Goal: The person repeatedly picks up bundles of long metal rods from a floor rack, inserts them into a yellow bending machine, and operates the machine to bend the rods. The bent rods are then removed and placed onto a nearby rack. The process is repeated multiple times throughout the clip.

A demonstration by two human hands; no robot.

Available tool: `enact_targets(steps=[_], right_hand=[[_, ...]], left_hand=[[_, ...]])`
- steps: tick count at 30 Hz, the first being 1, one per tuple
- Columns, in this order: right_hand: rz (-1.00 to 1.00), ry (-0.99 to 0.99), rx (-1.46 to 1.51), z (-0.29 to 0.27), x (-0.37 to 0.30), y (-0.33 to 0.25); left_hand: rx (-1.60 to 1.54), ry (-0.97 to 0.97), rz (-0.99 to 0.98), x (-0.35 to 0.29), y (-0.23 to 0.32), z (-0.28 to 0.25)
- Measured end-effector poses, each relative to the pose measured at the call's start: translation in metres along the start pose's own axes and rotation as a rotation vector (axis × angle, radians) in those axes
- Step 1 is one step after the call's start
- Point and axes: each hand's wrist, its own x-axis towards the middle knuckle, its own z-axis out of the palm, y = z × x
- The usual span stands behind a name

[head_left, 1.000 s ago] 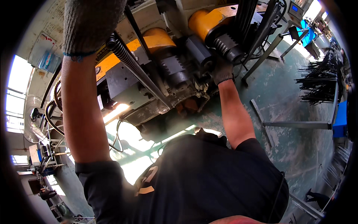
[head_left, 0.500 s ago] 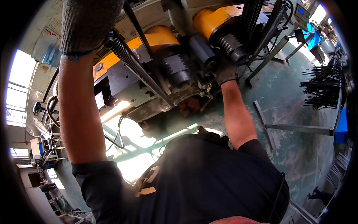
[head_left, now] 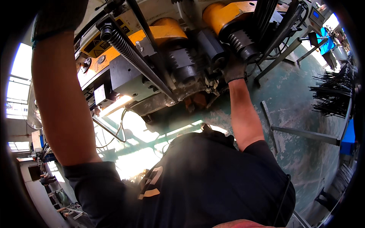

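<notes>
My left hand (head_left: 61, 17), in a dark knitted glove, is raised at the upper left, partly cut off, its fingers not discernible. Beside it stretches a coiled spring on a rod (head_left: 127, 51), part of an orange and dark metal machine (head_left: 169, 27). Farther right, my gloved right hand (head_left: 234, 71) reaches into shadow beneath the machine's front. It is close to a dark angular block (head_left: 210, 47) and a toothed cylinder (head_left: 241, 43); its fingers are hidden there. Another toothed cylinder (head_left: 183, 64) sits left of the block.
A bundle of thin black rods (head_left: 332, 93) rests at the right, above a grey metal frame (head_left: 304, 135) and a blue container (head_left: 347, 140). A control box with a screen (head_left: 316, 16) stands at the far right. A loose cable (head_left: 123, 131) hangs under the machine's left end.
My left hand and forearm have moved left, uncovering more of the machine's left end with its warning labels. My right hand stays by the same block. The view has shifted slightly.
</notes>
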Motion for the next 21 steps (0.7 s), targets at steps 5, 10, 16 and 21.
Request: enact_targets(steps=[5, 10, 16, 21], right_hand=[[-0.125, 0.009, -0.151, -0.012, 0.009, 0.007], [-0.511, -0.075, -0.494, -0.031, 0.029, 0.035], [-0.051, -0.256, -0.381, -0.055, 0.021, 0.053], [-0.588, -0.346, -1.399, -0.113, 0.069, 0.088]], left_hand=[[-0.137, -0.051, -0.010, 0.001, -0.009, 0.001], [-0.260, -0.105, -0.017, 0.001, -0.019, -0.002], [-0.327, -0.147, -0.052, 0.000, -0.033, -0.013], [-0.406, -0.297, -0.054, 0.012, -0.047, -0.025]])
